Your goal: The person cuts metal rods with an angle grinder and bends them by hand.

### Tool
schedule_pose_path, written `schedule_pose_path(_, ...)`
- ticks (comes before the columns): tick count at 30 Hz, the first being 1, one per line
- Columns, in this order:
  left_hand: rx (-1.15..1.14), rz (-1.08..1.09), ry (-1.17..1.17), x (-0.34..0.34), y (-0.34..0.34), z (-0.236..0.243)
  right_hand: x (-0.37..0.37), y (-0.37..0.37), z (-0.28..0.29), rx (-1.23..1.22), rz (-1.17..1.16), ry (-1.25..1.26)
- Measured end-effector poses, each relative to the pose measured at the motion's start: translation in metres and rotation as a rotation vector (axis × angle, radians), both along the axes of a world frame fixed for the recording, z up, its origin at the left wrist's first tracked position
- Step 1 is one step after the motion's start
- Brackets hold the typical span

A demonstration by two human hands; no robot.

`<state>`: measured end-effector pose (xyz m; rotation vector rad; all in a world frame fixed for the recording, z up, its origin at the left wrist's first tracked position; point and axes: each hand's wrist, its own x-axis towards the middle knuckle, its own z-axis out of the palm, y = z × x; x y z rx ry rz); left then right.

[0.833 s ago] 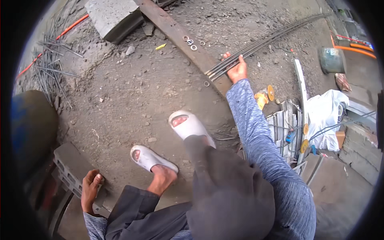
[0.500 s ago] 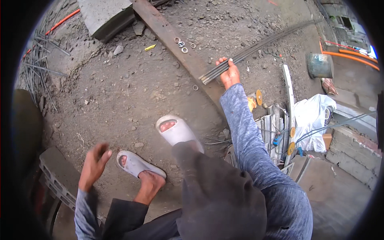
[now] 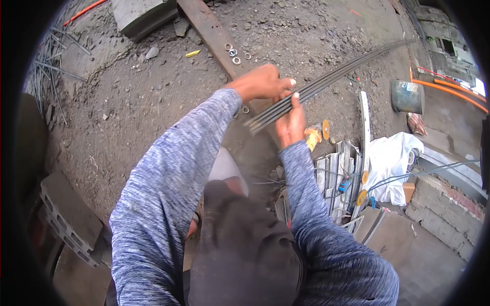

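My right hand (image 3: 290, 122) is shut on a bundle of long, dark metal rods (image 3: 326, 79) that runs diagonally toward the upper right. My left hand (image 3: 263, 81) is bent over the bundle beside my right fingers, closed, though what it grips is hidden. Below the rods' near ends lies a long rusty beam (image 3: 209, 35) with several small rings (image 3: 236, 60) on and beside it. A yellow tool (image 3: 312, 139) and an orange disc (image 3: 325, 130) sit by my right wrist.
Concrete blocks (image 3: 69, 219) lie left, another (image 3: 143, 13) above, near loose bars (image 3: 56, 61). Stacked metal strips (image 3: 337, 178), a white sack (image 3: 390, 171), orange tubing (image 3: 449, 92) and a bucket (image 3: 407, 97) occupy the right. Another person's foot (image 3: 416, 122) appears beside the bucket.
My left hand has risen from beside the lower-left block to the rods. My right hand has drawn down and slightly left with the bundle, whose near ends now sit lower.
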<state>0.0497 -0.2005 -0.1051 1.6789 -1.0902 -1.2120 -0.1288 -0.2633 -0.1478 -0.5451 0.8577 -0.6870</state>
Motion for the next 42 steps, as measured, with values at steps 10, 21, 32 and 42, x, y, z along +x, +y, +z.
schedule_pose_path(10,0.314,-0.068,0.17,-0.02,0.074,-0.03,0.022,0.171,0.028,0.285,0.275,-0.034)
schedule_pose_path(21,0.512,0.024,0.209,0.015,0.27,0.098,0.004,0.115,0.142,-0.765,1.141,0.407)
schedule_pose_path(32,0.705,0.163,0.227,0.0,0.479,0.074,0.075,0.115,0.058,-1.395,1.957,0.361)
schedule_pose_path(42,0.745,0.302,0.389,0.016,0.575,-0.062,0.104,0.2,-0.023,-1.249,2.054,0.476)
